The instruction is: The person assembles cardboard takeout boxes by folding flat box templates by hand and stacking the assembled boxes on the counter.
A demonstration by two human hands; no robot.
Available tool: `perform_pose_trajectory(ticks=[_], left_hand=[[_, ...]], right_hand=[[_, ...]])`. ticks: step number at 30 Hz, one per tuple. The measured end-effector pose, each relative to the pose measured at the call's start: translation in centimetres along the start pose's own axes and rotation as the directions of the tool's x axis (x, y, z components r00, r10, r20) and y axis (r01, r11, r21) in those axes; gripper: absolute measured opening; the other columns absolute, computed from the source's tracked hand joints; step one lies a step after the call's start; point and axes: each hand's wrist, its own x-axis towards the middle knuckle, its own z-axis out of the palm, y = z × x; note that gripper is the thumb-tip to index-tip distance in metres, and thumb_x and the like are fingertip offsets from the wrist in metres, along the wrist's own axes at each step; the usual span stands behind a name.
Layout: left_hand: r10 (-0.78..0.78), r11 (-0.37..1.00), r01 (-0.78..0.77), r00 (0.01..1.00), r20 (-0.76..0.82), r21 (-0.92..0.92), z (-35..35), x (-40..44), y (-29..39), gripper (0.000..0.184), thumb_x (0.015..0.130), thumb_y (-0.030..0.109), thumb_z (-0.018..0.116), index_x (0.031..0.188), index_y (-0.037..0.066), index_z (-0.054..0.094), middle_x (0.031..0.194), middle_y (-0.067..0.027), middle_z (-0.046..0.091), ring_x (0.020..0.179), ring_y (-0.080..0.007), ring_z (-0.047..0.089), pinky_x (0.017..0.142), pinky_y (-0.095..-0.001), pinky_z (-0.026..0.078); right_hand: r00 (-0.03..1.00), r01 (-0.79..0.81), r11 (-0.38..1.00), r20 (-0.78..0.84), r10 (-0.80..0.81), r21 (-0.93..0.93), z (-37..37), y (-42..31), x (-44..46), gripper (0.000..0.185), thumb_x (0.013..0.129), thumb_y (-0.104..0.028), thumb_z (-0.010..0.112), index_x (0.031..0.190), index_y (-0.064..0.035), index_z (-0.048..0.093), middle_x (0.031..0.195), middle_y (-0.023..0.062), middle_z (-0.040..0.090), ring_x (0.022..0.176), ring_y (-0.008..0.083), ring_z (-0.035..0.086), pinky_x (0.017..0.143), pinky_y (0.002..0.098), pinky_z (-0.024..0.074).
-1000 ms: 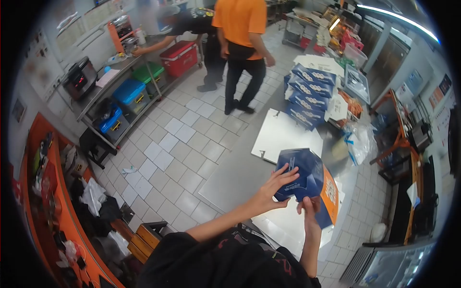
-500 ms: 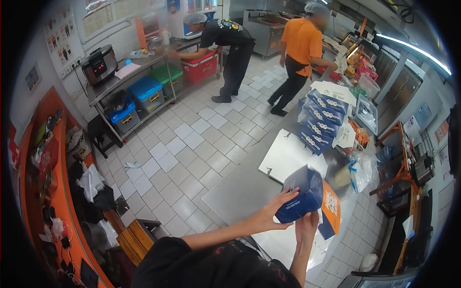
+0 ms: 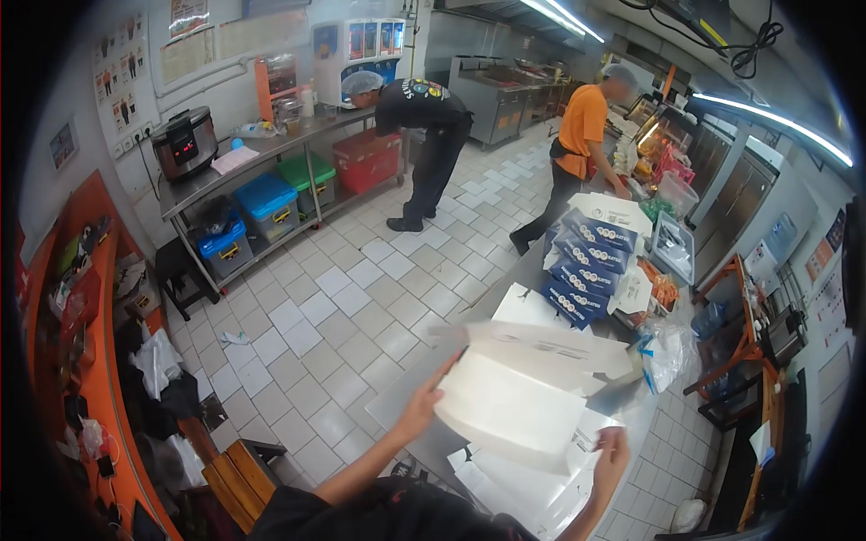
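A partly folded cardboard box (image 3: 510,401), its white inner side up and blurred by motion, is held above the steel table. My left hand (image 3: 422,406) grips its left edge. At the lower right my right hand (image 3: 611,455) has its fingers closed on a white flap of the box. Flat white cardboard sheets (image 3: 532,308) lie behind and beneath it. Further back stands a stack of folded blue boxes (image 3: 588,269) with white lids.
One person in orange (image 3: 582,135) stands behind the stack; another in black (image 3: 428,135) bends over a side counter (image 3: 298,140). A plastic bag (image 3: 672,352) lies at the table's right. A wooden stool (image 3: 239,478) is at lower left.
The box has turned from its blue outside to its white inside and opened out. My hands have moved apart. The person in orange has moved away to the right, and the view has shifted.
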Motion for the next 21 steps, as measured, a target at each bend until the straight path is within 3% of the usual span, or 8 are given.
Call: perform_pose_trajectory(ticks=[2,6,8,14,16,19,20,21], left_hand=[[-0.071,0.997,0.07,0.997,-0.025,-0.041,-0.7,-0.7,-0.3,0.078,0.084,0.054,0.039,0.138,0.0,0.023,0.132,-0.0135,0.039,0.12,-0.0202,0.038,0.1,-0.0312,0.028],[-0.199,0.972,0.208,0.976,0.093,-0.108,-1.4,-1.0,-0.6,0.079,0.084,0.052,0.041,0.138,-0.001,0.019,0.138,-0.0142,0.03,0.126,-0.0223,0.03,0.103,-0.0325,0.023],[-0.169,0.978,0.184,0.976,0.136,-0.102,-1.1,-1.0,-1.2,0.077,0.085,0.049,0.043,0.138,-0.001,0.019,0.141,-0.0147,0.025,0.129,-0.0242,0.025,0.105,-0.0341,0.019],[-0.071,0.99,0.04,0.97,0.234,0.134,-0.5,-0.8,2.1,0.065,0.084,0.028,0.055,0.137,0.003,0.026,0.139,-0.0156,0.028,0.127,-0.0277,0.031,0.102,-0.0367,0.026],[0.097,0.76,-0.022,0.992,-0.079,0.649,0.5,-0.8,2.5,0.052,0.085,0.021,0.054,0.13,0.002,0.035,0.13,-0.0188,0.038,0.119,-0.0312,0.039,0.094,-0.0383,0.036],[0.092,0.878,-0.154,0.983,0.156,0.453,3.7,-2.1,0.9,0.041,0.086,0.023,0.054,0.118,0.0,0.043,0.114,-0.0199,0.048,0.104,-0.0304,0.049,0.081,-0.0373,0.043],[0.037,0.879,-0.143,0.972,0.233,0.455,5.4,-2.3,0.4,0.039,0.086,0.024,0.055,0.115,0.0,0.045,0.106,-0.019,0.052,0.096,-0.0287,0.052,0.077,-0.0354,0.044],[-0.02,0.88,-0.13,0.951,0.308,0.457,6.8,-2.6,0.3,0.037,0.087,0.026,0.055,0.111,-0.001,0.048,0.097,-0.018,0.055,0.088,-0.0271,0.055,0.073,-0.0334,0.045]], right_hand=[[0.936,-0.111,0.969,0.352,0.027,0.22,-0.2,3.7,-0.5,0.022,0.093,-0.021,0.045,0.093,-0.0007,0.054,0.088,0.0051,0.057,0.078,0.0117,0.055,0.068,0.024,0.0463],[0.847,-0.328,0.665,0.52,-0.107,0.671,2.8,7.1,-2.5,0.047,0.089,-0.023,0.053,0.125,0.0018,0.037,0.105,0.0071,0.056,0.093,0.0153,0.055,0.082,0.0285,0.0452],[0.864,-0.206,0.944,0.502,0.051,0.259,3.9,6.6,-2.8,0.049,0.081,-0.016,0.063,0.118,0.0083,0.043,0.109,0.0117,0.055,0.1,0.0181,0.052,0.086,0.0285,0.042],[0.845,-0.353,0.932,0.457,0.277,0.087,5.5,3.1,-1.7,0.042,0.077,-0.017,0.067,0.107,0.0079,0.05,0.09,0.0113,0.061,0.078,0.014,0.057,0.064,0.0247,0.046],[0.935,-0.246,0.962,0.289,0.204,0.117,6.2,3.2,-1.6,0.033,0.077,-0.019,0.068,0.094,0.0064,0.056,0.075,0.0112,0.062,0.063,0.0121,0.056,0.053,0.0248,0.0424],[0.907,-0.172,0.954,0.338,0.25,-0.245,7.1,0.2,-1.7,0.032,0.076,-0.016,0.067,0.094,0.0069,0.055,0.08,0.0136,0.062,0.067,0.0136,0.057,0.056,0.0258,0.0451],[0.928,0.046,0.997,0.371,-0.02,-0.063,8.3,2.2,-2.3,0.039,0.075,-0.012,0.069,0.105,0.0049,0.05,0.079,0.0088,0.061,0.07,0.0113,0.058,0.059,0.0237,0.0465],[0.909,-0.01,0.999,0.416,0.023,-0.033,9.2,-0.4,-3.0,0.05,0.073,-0.01,0.069,0.115,0.0052,0.046,0.099,0.0157,0.058,0.081,0.0186,0.06,0.067,0.0275,0.0488]])
